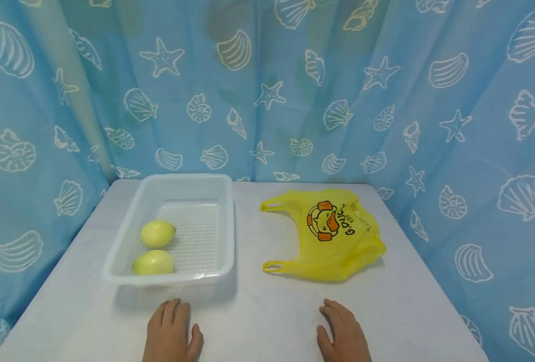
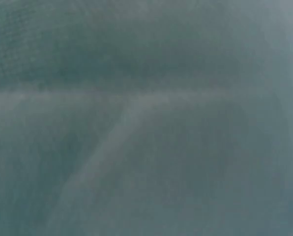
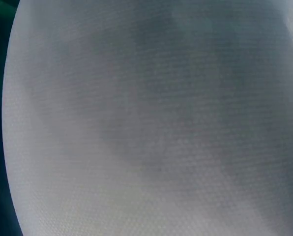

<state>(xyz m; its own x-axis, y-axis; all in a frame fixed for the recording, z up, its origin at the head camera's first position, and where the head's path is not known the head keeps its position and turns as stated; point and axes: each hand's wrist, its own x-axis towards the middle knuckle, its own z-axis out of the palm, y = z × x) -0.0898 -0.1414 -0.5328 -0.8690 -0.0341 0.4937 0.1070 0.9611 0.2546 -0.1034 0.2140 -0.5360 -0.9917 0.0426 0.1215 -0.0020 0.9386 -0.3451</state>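
Note:
At the front of the table, my left hand [image 1: 170, 332] rests palm down just below a white plastic basket [image 1: 228, 226]. Two pale yellow-green round fruits [image 1: 157, 234] lie in the left part of that basket, one behind the other. Farther right, my right hand [image 1: 343, 334] rests on the table with relaxed fingers, holding nothing. Beyond it a yellow plastic bag [image 1: 303, 251] with a cartoon duck print lies flat, its two handles pointing left. Both wrist views are filled with close, blurred pale surfaces, and neither hand shows there.
A white cloth covers the table [image 1: 253, 311]. Blue curtains [image 1: 267, 125] with white shells and starfish hang behind it and along both sides. A strip of bare table separates the basket from the bag.

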